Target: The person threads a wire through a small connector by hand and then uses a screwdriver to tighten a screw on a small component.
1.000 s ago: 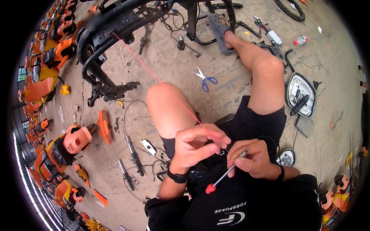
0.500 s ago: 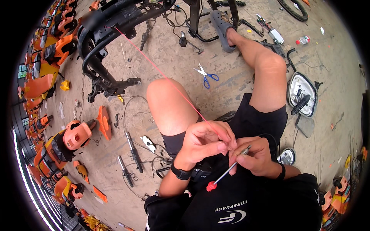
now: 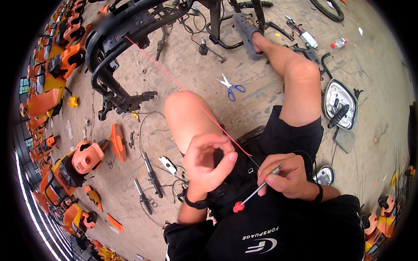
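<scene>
My right hand [image 3: 285,176] grips a slim metal rod [image 3: 257,194] with a pale fitting by the thumb and a lumpy red end [image 3: 238,207]. The rod slants down to the left over my black shirt. A thin red wire [image 3: 217,123] runs from the black frame [image 3: 146,26], over my bare knee, to a loose-looking end just short of my right hand. A fine dark line seems to carry on from there; I cannot tell what it is. My left hand [image 3: 209,163] is off the wire, fingers curved and thumb apart, holding nothing.
Blue-handled scissors [image 3: 230,88] lie on the concrete beyond my knees. Two shock absorbers [image 3: 151,174] and cables lie at left, near orange body panels [image 3: 117,142]. At right are a white-lined shell [image 3: 339,104] and a bottle [image 3: 338,43]. Rows of orange vehicles [image 3: 56,100] line the left.
My left hand has let go of the red wire and moved left, its fingers loosening. The wire's end now shows. My right hand keeps the rod in about the same place.
</scene>
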A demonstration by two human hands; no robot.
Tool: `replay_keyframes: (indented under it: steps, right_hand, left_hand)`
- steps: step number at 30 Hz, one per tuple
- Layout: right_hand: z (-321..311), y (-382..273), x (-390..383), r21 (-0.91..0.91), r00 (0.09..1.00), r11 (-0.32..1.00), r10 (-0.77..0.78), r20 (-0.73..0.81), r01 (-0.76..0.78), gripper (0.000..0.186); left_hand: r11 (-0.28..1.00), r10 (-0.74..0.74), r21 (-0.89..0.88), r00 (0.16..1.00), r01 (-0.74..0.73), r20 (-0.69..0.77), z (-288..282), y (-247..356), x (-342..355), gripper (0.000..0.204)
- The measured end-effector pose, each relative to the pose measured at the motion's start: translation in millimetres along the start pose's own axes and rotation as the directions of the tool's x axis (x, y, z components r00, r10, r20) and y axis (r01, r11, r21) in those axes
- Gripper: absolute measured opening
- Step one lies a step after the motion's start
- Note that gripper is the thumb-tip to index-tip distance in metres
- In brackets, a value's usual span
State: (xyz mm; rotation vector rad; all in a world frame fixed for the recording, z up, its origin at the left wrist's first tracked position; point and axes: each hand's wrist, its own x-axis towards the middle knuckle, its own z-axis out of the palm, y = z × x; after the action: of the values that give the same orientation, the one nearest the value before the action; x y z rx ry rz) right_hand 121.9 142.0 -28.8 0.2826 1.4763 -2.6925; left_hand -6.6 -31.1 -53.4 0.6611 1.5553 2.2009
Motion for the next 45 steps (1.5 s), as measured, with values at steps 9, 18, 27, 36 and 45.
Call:
replay_keyframes:
  steps: [9,18,27,36,45]
  right_hand:
    - [3,0,1,-0.156,1.000,0.988,-0.018,-0.003,0.017,0.008]
    - [1,1,1,-0.173,1.000,0.985,0.003,-0.001,-0.004,0.008]
    - [1,4,1,-0.194,1.000,0.981,-0.013,-0.012,0.010,0.010]
    - [3,6,0,-0.202,0.999,0.979,-0.022,-0.025,0.016,0.010]
    - [3,10,-1,-0.227,0.999,0.973,-0.040,-0.024,0.034,0.008]
  left_hand:
    - [0.714,-0.078,0.623,0.848,-0.320,0.525,3,68,48,0.023]
    - [0.570,-0.077,0.696,0.815,-0.437,0.574,2,79,53,0.026]
    - [0.420,0.140,0.692,0.795,-0.587,0.590,5,76,49,0.030]
    - [0.507,0.049,0.696,0.823,-0.508,0.565,5,72,46,0.028]
    - [0.517,-0.002,0.775,0.904,-0.365,0.427,10,70,36,0.025]
